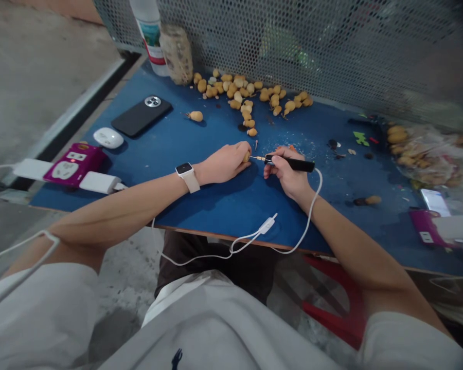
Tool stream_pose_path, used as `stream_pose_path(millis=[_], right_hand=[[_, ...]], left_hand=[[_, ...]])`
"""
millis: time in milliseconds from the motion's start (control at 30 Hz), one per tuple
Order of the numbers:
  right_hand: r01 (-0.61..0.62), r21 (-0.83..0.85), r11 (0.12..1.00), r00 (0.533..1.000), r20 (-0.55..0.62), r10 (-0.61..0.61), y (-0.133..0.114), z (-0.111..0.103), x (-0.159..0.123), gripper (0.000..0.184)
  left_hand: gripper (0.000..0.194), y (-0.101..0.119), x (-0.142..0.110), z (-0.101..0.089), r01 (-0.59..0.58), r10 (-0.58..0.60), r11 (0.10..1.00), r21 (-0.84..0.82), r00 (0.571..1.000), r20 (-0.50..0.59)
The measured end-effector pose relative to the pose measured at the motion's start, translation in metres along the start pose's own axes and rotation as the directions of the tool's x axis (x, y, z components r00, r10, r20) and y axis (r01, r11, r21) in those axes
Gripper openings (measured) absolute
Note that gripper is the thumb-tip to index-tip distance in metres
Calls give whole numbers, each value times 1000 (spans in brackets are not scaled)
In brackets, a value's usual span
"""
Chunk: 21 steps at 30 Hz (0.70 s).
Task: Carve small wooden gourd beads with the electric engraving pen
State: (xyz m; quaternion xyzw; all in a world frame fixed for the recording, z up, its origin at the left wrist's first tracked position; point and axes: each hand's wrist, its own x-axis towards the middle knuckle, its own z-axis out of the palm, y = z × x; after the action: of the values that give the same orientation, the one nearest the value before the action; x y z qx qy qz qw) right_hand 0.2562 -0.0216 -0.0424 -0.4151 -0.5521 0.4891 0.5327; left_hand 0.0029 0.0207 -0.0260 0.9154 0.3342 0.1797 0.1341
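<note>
My left hand [224, 163] grips a small tan nut [247, 156], which is mostly hidden by my fingers. My right hand [287, 174] holds a black corded pen-shaped tool [291, 163] like a pencil. Its thin metal tip points at the nut and sits very close to it, though I cannot tell if they touch. A white cable [312, 213] runs from the tool's back end down past my right wrist. Beyond my hands, several similar tan nuts [235, 90] lie scattered on the blue tabletop [231, 205].
A black phone [141, 115], white earbud case [108, 137] and magenta power strip [75, 164] lie at left. A plastic bag of nuts [424, 156] lies at right. A bottle [150, 36] and jar [176, 54] stand against a perforated metal screen [312, 46].
</note>
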Motion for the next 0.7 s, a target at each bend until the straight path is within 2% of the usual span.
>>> stream_pose_path(millis=[333, 700], right_hand=[[35, 23, 999, 999, 14, -35, 0, -1, 1, 51], [76, -59, 995, 996, 41, -74, 3, -4, 1, 52]], left_hand=[[21, 1, 1, -1, -1, 1, 1000, 21, 1000, 14], [20, -1, 2, -1, -4, 3, 1000, 31, 1000, 28]])
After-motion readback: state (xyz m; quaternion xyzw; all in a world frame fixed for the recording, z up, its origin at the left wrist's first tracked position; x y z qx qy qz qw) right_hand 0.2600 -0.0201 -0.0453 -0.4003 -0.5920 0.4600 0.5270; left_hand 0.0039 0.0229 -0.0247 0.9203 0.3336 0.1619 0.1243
